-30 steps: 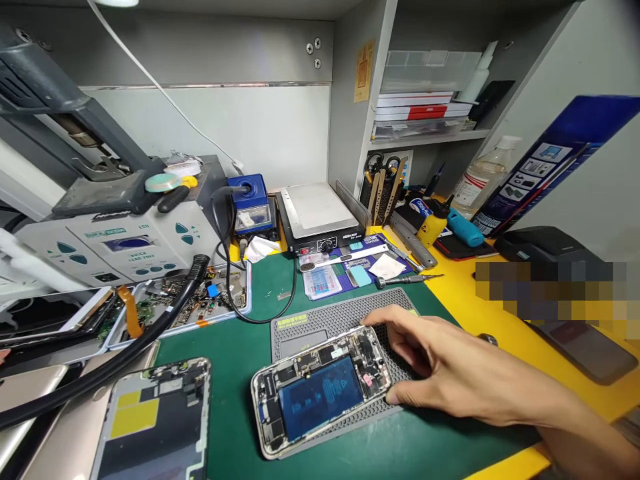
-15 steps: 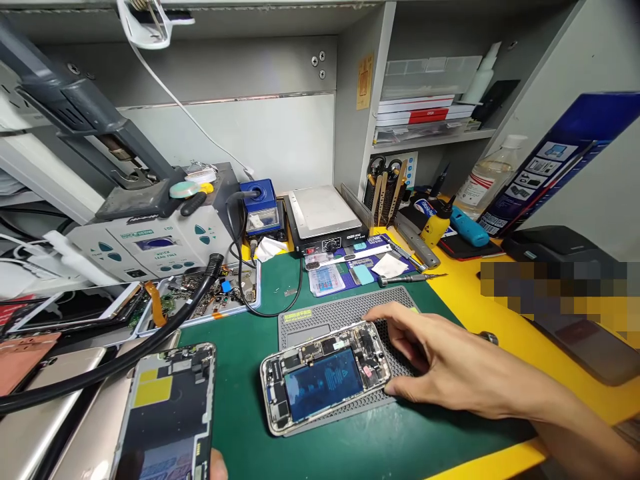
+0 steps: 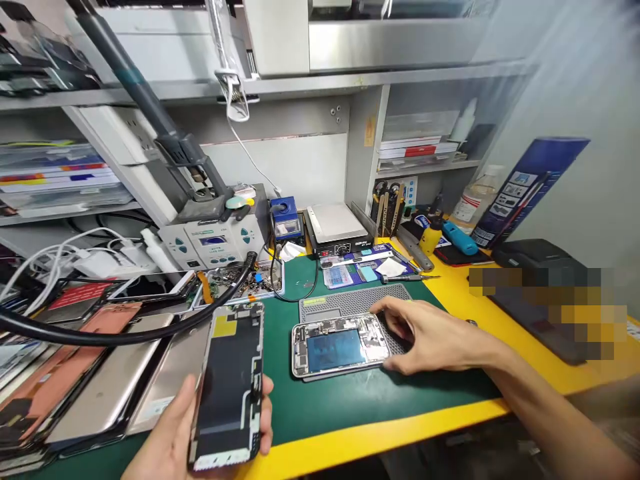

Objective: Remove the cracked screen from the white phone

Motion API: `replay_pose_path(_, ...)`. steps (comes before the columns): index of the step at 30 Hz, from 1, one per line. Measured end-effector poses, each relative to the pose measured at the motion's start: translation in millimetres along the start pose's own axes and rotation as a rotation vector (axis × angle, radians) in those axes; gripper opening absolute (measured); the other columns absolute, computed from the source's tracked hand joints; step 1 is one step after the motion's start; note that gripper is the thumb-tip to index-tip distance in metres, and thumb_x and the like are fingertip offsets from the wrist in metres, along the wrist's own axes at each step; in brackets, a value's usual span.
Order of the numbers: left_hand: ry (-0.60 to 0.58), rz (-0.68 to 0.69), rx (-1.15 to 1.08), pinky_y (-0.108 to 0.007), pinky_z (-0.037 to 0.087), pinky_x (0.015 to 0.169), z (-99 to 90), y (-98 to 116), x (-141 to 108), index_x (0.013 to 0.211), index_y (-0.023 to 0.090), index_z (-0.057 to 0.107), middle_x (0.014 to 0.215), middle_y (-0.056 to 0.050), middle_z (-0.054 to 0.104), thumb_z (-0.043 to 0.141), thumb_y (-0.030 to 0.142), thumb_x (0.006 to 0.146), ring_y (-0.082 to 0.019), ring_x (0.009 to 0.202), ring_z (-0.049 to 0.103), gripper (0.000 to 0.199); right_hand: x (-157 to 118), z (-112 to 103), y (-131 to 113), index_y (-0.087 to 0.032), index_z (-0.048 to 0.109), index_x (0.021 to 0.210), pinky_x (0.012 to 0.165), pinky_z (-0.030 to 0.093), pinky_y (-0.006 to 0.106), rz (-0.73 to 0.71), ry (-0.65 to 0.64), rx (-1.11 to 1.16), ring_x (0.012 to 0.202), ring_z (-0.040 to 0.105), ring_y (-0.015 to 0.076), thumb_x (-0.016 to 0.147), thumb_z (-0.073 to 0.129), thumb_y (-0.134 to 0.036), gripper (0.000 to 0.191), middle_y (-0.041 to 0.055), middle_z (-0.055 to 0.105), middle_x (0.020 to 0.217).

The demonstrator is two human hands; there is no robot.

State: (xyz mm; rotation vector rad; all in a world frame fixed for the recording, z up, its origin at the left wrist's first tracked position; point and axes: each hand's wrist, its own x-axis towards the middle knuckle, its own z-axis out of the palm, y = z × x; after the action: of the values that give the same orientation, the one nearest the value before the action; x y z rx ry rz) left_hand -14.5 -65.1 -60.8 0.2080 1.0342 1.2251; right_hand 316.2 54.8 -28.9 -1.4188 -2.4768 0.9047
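Observation:
My left hand [image 3: 173, 420] is wrapped round a phone screen [image 3: 227, 380], its dark inner side with a yellow patch facing up. Thumb on one long edge, fingers on the other, it holds the screen upright-angled over the left of the green mat [image 3: 300, 420]. With thumb and fingers, my right hand [image 3: 425, 333] grips the right end of an opened phone body [image 3: 337, 348]. Circuit parts and a dark blue battery show inside that body. It rests partly on a grey perforated pad [image 3: 350, 301].
Several phone housings [image 3: 110, 380] lie at the left under a thick black hose [image 3: 125, 337]. Behind stand a rework station [image 3: 213, 243] and a heating plate [image 3: 340, 230]. A screwdriver [image 3: 407, 278] and a yellow bottle [image 3: 431, 237] lie and stand right of centre.
The view has tilted up and drawn back, so more shelves show. My left hand with the screen has come further into view. My right hand still grips the phone body.

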Motion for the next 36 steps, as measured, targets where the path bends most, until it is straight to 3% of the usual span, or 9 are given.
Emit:
replay_pose_path(5, -0.130, 0.190, 0.047, -0.048, 0.060, 0.067, 10.1, -1, -6, 0.123, 0.012, 0.063, 0.104, -0.025, 0.073, 0.060, 0.034, 0.090, -0.034, 0.078, 0.072, 0.041, -1, 7, 4, -0.021, 0.061, 0.123, 0.056, 0.041, 0.026, -0.030, 0.068, 0.020, 0.068, 0.056, 0.0165, 0.068, 0.079, -0.045, 0.063, -0.0019, 0.059, 0.080)
replay_pose_path(10, -0.294, 0.274, 0.080, -0.045, 0.060, 0.069, 5.9, -4, -8, 0.131, 0.011, 0.057, 0.107, -0.024, 0.072, 0.044, 0.035, 0.098, -0.031, 0.079, 0.073, 0.043, -29, 33, 3, -0.022, 0.055, 0.137, 0.067, 0.047, 0.030, -0.057, 0.294, 0.064, 0.078, 0.060, 0.0199, 0.071, 0.078, -0.043, 0.073, 0.0015, 0.064, 0.089)
replay_pose_path(14, -0.377, 0.292, 0.071, -0.043, 0.061, 0.068, 5.2, -5, -9, 0.137, 0.009, 0.050, 0.107, -0.025, 0.071, 0.037, 0.037, 0.101, -0.029, 0.077, 0.073, 0.047, -56, 63, -2, -0.017, 0.059, 0.128, 0.085, 0.050, 0.034, -0.062, 0.546, 0.121, 0.094, 0.061, 0.0217, 0.082, 0.065, -0.037, 0.051, 0.0073, 0.065, 0.103)
replay_pose_path(19, -0.429, 0.294, 0.009, -0.045, 0.060, 0.068, 4.7, -6, -10, 0.136, 0.006, 0.049, 0.107, -0.027, 0.071, 0.033, 0.035, 0.101, -0.029, 0.075, 0.073, 0.048, -62, 78, -4, -0.016, 0.066, 0.100, 0.081, 0.052, 0.035, -0.065, 0.747, 0.197, 0.085, 0.065, 0.0220, 0.085, 0.055, -0.031, 0.024, 0.0080, 0.071, 0.091)
replay_pose_path(24, -0.415, 0.314, -0.045, -0.046, 0.059, 0.071, 1.1, -9, -10, 0.132, 0.006, 0.053, 0.107, -0.025, 0.072, 0.036, 0.030, 0.100, -0.029, 0.078, 0.073, 0.044, -64, 74, -2, -0.018, 0.070, 0.091, 0.077, 0.052, 0.035, -0.068, 0.775, 0.230, 0.084, 0.067, 0.0231, 0.084, 0.056, -0.033, 0.022, 0.0075, 0.073, 0.090)
replay_pose_path(29, -0.380, 0.343, -0.071, -0.049, 0.057, 0.082, 2.9, -15, -19, 0.133, 0.012, 0.055, 0.118, -0.023, 0.070, 0.045, 0.030, 0.099, -0.031, 0.095, 0.072, 0.040, -67, 70, -4, -0.019, 0.072, 0.092, 0.073, 0.052, 0.036, -0.054, 0.766, 0.268, 0.082, 0.067, 0.0245, 0.085, 0.059, -0.040, 0.025, 0.0074, 0.073, 0.088)
replay_pose_path(33, -0.354, 0.293, -0.091, -0.049, 0.057, 0.086, 15.2, -26, -28, 0.127, 0.012, 0.061, 0.118, -0.021, 0.071, 0.054, 0.032, 0.096, -0.031, 0.096, 0.072, 0.038, -69, 70, -47, -0.020, 0.071, 0.095, 0.078, 0.052, 0.037, -0.025, 0.793, 0.307, 0.085, 0.066, 0.0235, 0.090, 0.056, -0.048, 0.032, 0.0077, 0.072, 0.094)
replay_pose_path(36, -0.321, 0.261, -0.095, -0.045, 0.057, 0.088, 24.3, -41, -28, 0.124, 0.014, 0.064, 0.118, -0.018, 0.072, 0.064, 0.037, 0.090, -0.032, 0.100, 0.071, 0.041, -71, 79, -97, -0.022, 0.068, 0.110, 0.084, 0.053, 0.036, -0.004, 0.549, 0.479, 0.098, 0.065, 0.0242, 0.089, 0.058, -0.056, 0.041, 0.0078, 0.070, 0.108)
